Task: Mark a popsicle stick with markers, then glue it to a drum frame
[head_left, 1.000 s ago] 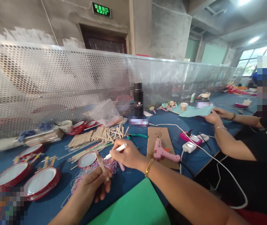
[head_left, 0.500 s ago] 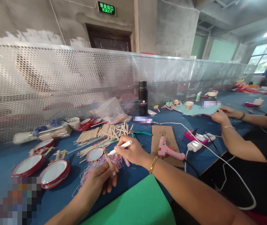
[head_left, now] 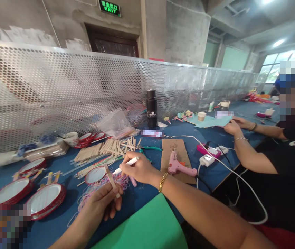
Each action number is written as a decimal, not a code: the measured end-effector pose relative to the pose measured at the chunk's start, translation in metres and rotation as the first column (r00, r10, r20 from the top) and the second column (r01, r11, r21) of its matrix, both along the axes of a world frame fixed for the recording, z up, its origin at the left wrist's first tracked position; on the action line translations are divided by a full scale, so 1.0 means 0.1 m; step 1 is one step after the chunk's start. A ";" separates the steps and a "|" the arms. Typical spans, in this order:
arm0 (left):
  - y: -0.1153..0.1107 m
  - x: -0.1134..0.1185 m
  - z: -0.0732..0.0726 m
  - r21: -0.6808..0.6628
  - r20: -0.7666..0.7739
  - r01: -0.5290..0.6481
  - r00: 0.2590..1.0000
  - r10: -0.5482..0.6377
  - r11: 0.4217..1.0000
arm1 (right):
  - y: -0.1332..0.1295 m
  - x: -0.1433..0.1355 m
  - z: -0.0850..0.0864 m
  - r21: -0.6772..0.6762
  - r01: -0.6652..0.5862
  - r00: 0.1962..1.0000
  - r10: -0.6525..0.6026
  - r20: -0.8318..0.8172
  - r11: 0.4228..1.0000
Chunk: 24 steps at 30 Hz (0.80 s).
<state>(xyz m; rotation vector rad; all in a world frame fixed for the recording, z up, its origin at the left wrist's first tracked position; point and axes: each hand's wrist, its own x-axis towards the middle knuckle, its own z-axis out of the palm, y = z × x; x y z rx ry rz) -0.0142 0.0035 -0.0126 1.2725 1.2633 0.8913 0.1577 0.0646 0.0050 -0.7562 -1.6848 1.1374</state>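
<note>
Between the thumb and fingers of my left hand (head_left: 106,200) a flat wooden craft stick (head_left: 110,178) stands tilted upward. My right hand (head_left: 138,167) is closed around a white marker pen (head_left: 126,165), its tip close to the upper part of the stick; whether they touch I cannot tell. Under and behind both hands lies a tangle of pink and purple cord (head_left: 90,197). A small red-rimmed drum (head_left: 95,175) with a white face sits just beyond the left hand. Loose wooden sticks (head_left: 116,146) are heaped farther back.
Several red drums (head_left: 45,199) stand at the left. A pink glue gun (head_left: 178,166) rests on cardboard (head_left: 167,147), near a power strip (head_left: 207,156) and white cable. Green sheet (head_left: 147,224) lies in front. A black bottle (head_left: 151,109) stands behind; a co-worker's hands (head_left: 231,126) hold blue paper.
The whole view has shifted, so things appear farther left and more of the co-worker shows. Both hands keep their hold on the stick and the marker pen, nearly in the same pose.
</note>
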 end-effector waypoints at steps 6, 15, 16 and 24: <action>0.03 -0.03 -0.03 0.004 -0.019 0.015 1.000 -0.015 1.000 | 0.00 0.00 0.01 0.041 0.013 1.000 -0.012 -0.029 0.999; 0.04 -0.05 -0.03 -0.006 -0.017 0.053 0.998 -0.053 0.999 | 0.00 0.01 -0.04 0.005 -0.019 1.000 0.019 -0.011 1.000; 0.04 -0.05 -0.02 -0.005 -0.017 0.049 0.999 -0.049 0.999 | 0.00 0.01 -0.04 0.009 -0.023 1.000 0.023 -0.006 1.000; -0.02 0.02 0.05 -0.010 0.013 0.014 1.000 -0.014 1.000 | -0.01 0.00 0.00 0.044 -0.007 1.000 0.006 0.007 0.999</action>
